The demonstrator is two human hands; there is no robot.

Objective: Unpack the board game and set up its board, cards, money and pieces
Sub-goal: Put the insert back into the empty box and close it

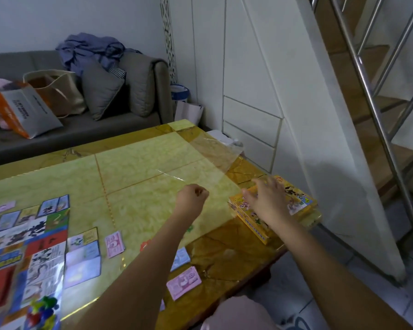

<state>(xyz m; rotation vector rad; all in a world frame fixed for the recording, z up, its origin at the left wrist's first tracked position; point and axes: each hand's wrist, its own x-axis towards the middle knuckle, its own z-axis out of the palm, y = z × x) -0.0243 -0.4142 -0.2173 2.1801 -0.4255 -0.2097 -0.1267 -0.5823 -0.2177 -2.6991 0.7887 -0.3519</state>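
The flat yellow cardboard game box (301,201) lies at the right edge of the yellow marbled table (153,151), well apart from the printed game board (41,234) laid open at the left. The box is held down under the right hand (268,198), whose fingers (248,196) are spread straight across its lid, probably to steady it. A sheet of clear plastic film (212,158) appears pinched in the left hand (193,194), curled into a fist just left of the box, likely so the wrapping can be drawn away.
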